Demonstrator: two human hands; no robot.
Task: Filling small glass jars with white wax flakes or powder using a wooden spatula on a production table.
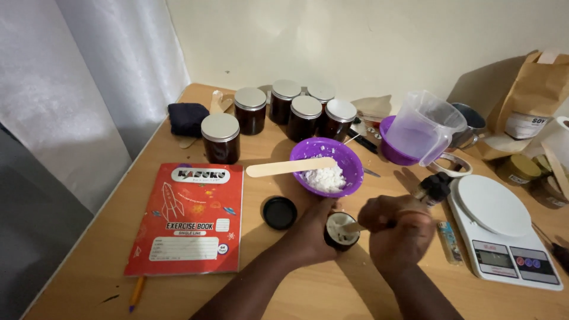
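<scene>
My left hand [311, 234] grips a small dark jar [342, 231] with white cream or powder inside, on the wooden table. My right hand [394, 234] is closed on a thin wooden stick [354, 227] whose tip sits in the jar's mouth. Just behind stands a purple bowl [349, 157] of white powder with a flat wooden spatula [290, 167] lying across its rim. The jar's black lid [280, 213] lies to the left of my left hand.
Several dark lidded jars [220, 137] stand at the back. A red exercise book [189, 218] lies left, a pencil [137, 293] below it. A white kitchen scale [504, 231], a lighter [450, 242], a dropper bottle [434, 188], a clear jug [428, 125] and a paper bag [533, 95] are right.
</scene>
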